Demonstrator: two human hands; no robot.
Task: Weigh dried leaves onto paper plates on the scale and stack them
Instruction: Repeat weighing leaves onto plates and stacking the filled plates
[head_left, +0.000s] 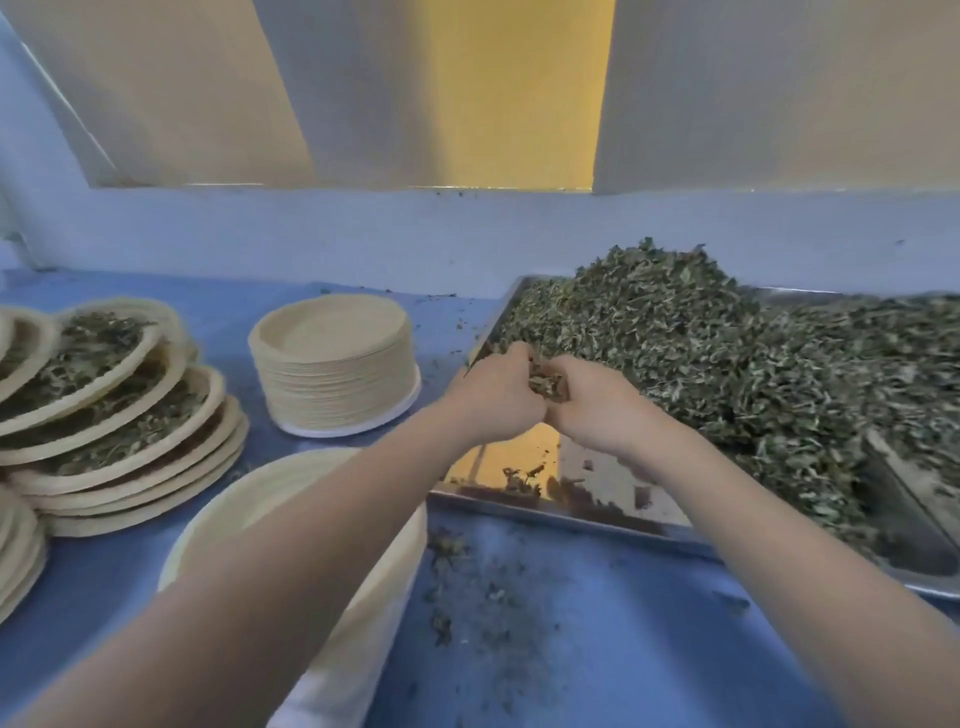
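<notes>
A big heap of dried leaves (727, 353) fills a steel tray (550, 506) on the right. My left hand (496, 397) and my right hand (597, 408) meet over the tray's near left part, fingers curled round a shared clump of leaves between them. Below my left forearm an empty paper plate (234, 514) sits on a white base that may be the scale; most of that base is hidden by my arm. At the left, filled plates (119, 415) lie in a slanted stack.
A tall stack of empty paper plates (335, 364) stands behind the near plate. More plate edges (15, 551) show at the far left. Leaf crumbs (488, 592) litter the blue tabletop (597, 649). A blue wall ledge (363, 234) runs behind.
</notes>
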